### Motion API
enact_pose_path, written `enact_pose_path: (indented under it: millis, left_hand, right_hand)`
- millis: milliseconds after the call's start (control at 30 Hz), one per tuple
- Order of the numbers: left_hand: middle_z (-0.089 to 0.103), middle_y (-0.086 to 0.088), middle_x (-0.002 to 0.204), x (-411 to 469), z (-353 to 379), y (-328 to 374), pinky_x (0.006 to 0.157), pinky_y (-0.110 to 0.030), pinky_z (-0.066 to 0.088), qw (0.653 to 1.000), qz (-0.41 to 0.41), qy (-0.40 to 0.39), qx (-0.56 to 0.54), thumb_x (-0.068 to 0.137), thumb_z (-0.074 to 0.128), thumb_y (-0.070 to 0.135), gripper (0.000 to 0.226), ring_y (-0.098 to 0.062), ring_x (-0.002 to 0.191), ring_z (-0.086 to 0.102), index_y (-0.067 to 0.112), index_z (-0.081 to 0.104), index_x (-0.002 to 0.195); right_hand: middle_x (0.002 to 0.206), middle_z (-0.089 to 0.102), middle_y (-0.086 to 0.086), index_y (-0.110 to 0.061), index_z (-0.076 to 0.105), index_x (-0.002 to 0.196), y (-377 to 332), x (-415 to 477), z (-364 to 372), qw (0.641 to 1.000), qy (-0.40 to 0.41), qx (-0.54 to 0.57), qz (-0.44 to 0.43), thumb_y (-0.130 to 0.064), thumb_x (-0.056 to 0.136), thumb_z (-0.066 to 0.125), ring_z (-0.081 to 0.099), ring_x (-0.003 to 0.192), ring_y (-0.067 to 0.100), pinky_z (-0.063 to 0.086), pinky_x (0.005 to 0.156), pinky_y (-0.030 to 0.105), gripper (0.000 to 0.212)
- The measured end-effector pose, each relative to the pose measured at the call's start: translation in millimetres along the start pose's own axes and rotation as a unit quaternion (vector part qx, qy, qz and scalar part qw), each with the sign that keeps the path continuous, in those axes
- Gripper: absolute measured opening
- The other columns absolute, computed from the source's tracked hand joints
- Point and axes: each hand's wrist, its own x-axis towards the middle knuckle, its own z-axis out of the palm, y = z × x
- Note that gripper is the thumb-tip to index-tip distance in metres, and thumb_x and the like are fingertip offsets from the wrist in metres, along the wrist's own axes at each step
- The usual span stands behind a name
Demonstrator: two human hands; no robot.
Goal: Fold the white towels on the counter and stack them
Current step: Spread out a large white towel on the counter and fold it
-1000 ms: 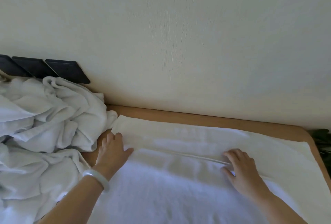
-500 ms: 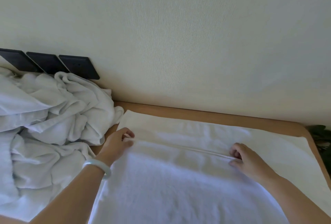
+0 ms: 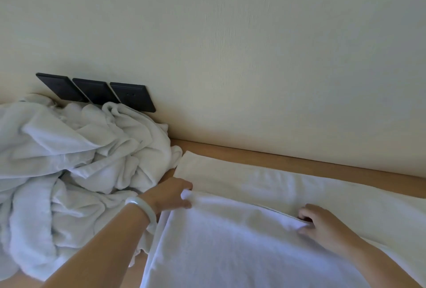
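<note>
The flat white terry towel (image 3: 253, 246) is spread on the light wooden counter (image 3: 299, 161), its long axis running from 9 o'clock to 3 o'clock, parallel to the wall. It lies in two layers. The upper layer's edge crosses the middle of the towel along that same axis, and a strip of the lower layer shows beyond it toward 12 o'clock.

The left hand (image 3: 170, 195) pinches the 9 o'clock corner of that upper edge between thumb and fingers, and the cloth bunches slightly there. The right hand (image 3: 322, 223) pinches the same edge further toward 3 o'clock, fingers curled over it. The towel runs on past this hand, so the right end of the edge is unheld.

Both hands sit on one line, so I judge the coming fold will travel square to it, toward 12 or 6 o'clock. The right side risks lagging.

A pale smooth bangle (image 3: 140, 207) circles the left wrist. At 9 o'clock of the towel, touching its corner, is a crumpled heap of white towels (image 3: 80, 161), still unfolded. Behind that, three black square wall plates (image 3: 96, 92) are fixed to the cream wall (image 3: 253, 57).
</note>
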Motion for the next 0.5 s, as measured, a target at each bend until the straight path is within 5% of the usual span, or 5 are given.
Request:
enact_pose_path:
  millis: [67, 167, 300, 433, 500]
  left_hand:
    - [0.057, 0.007, 0.091, -3, -9, -5, 0.071, -0.021, 0.039, 1.000, 0.027, 0.013, 0.002, 0.090, 0.064, 0.041, 0.019, -0.004, 0.085, 0.049, 0.023, 0.059, 0.093]
    - [0.046, 0.009, 0.068, -14, -21, -13, 0.058, -0.018, 0.033, 0.996, 0.053, 0.052, -0.056, 0.095, 0.058, 0.043, 0.030, -0.004, 0.063, 0.043, 0.029, 0.042, 0.073]
    - [0.047, 0.008, 0.063, -18, -37, -15, 0.056, -0.018, 0.033, 0.966, 0.056, 0.120, -0.222, 0.091, 0.067, 0.031, 0.025, -0.004, 0.056, 0.042, 0.021, 0.048, 0.079]
    - [0.059, 0.000, 0.079, 16, -38, -9, 0.053, -0.015, 0.038, 0.945, -0.032, 0.245, -0.212, 0.088, 0.068, 0.017, 0.023, -0.010, 0.067, 0.054, 0.019, 0.050, 0.103]
    - [0.057, 0.002, 0.084, 34, -24, -6, 0.060, -0.017, 0.040, 0.937, -0.086, 0.249, -0.231, 0.087, 0.066, 0.014, 0.029, -0.016, 0.078, 0.057, 0.017, 0.049, 0.110]
  right_hand:
    - [0.066, 0.047, -0.012, -0.030, 0.042, 0.071, -2, -6, -7, 1.000, -0.011, 0.024, 0.000, -0.021, 0.087, 0.069, 0.038, 0.060, 0.006, 0.030, 0.058, 0.021, 0.033]
    - [0.058, 0.041, -0.011, -0.038, 0.051, 0.072, -10, -24, -39, 0.994, -0.035, 0.103, -0.032, -0.017, 0.089, 0.070, 0.033, 0.057, 0.004, 0.029, 0.055, 0.022, 0.033]
    - [0.058, 0.045, -0.008, -0.030, 0.062, 0.083, -25, -11, -82, 0.986, -0.043, 0.142, -0.073, -0.022, 0.090, 0.069, 0.037, 0.057, 0.006, 0.026, 0.057, 0.027, 0.012]
    - [0.055, 0.046, -0.009, -0.028, 0.060, 0.072, -31, 47, -73, 0.993, 0.055, 0.103, -0.023, -0.016, 0.089, 0.070, 0.037, 0.052, 0.004, 0.026, 0.056, 0.031, 0.023]
    - [0.057, 0.050, -0.007, -0.026, 0.056, 0.070, -33, 65, -55, 0.994, 0.069, 0.081, 0.023, -0.014, 0.091, 0.068, 0.041, 0.054, 0.006, 0.028, 0.055, 0.026, 0.027]
